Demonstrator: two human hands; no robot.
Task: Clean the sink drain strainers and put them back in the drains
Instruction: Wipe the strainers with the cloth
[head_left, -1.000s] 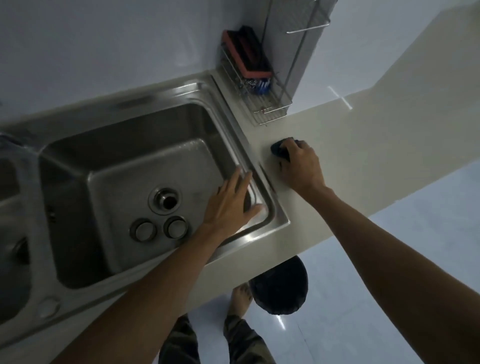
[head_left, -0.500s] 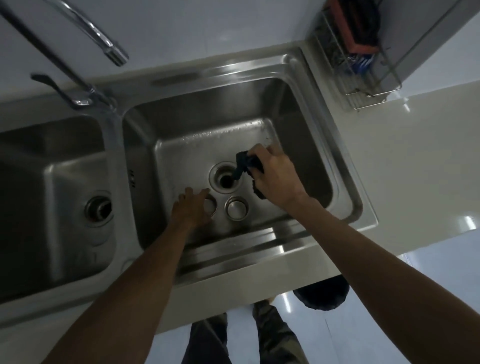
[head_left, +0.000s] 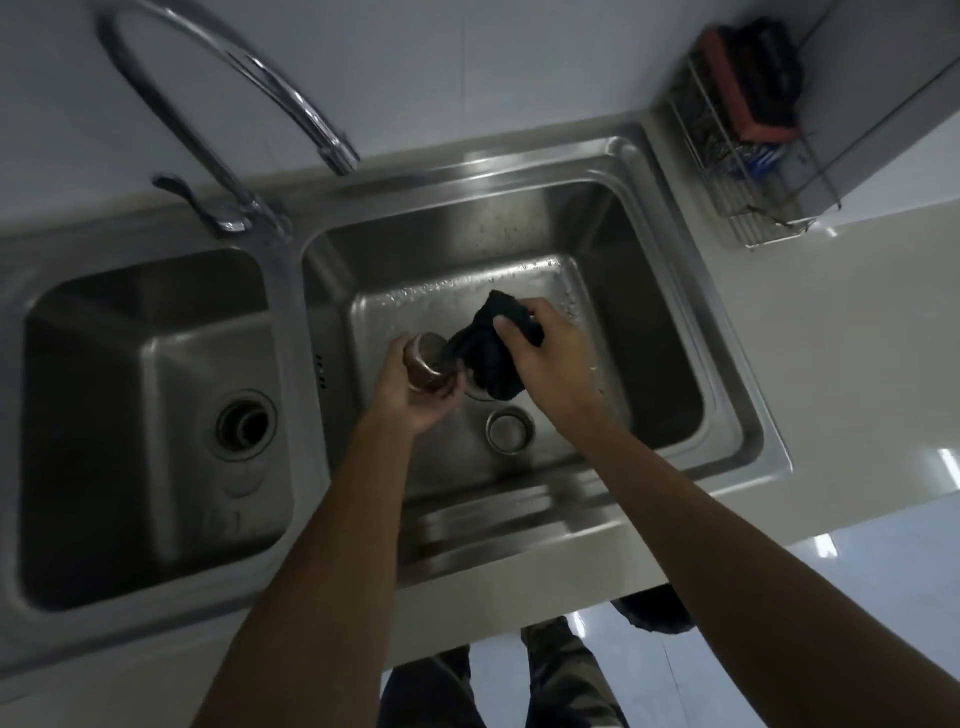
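**Sink from above: strainer wiped**

Steel double sink (head_left: 519, 525). On its right basin floor, nearest, a second strainer (head_left: 510, 428) sits loose. Just beyond, the left hand (head_left: 421, 400) curls round a small metal strainer (head_left: 428, 364), fingers cupping its wall. The right hand (head_left: 545, 364) grips a dark cloth (head_left: 488, 358) touching its rim. Likely light, rigid, wet-slippery: best held by the wall. Faucet (head_left: 249, 73) behind.

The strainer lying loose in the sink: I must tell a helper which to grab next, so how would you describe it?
Look in the right basin of the double sink. On its floor, near the front wall, lies the loose strainer, a small round metal cup, open side up. The other strainer is gripped in the left hand; this one nobody touches.
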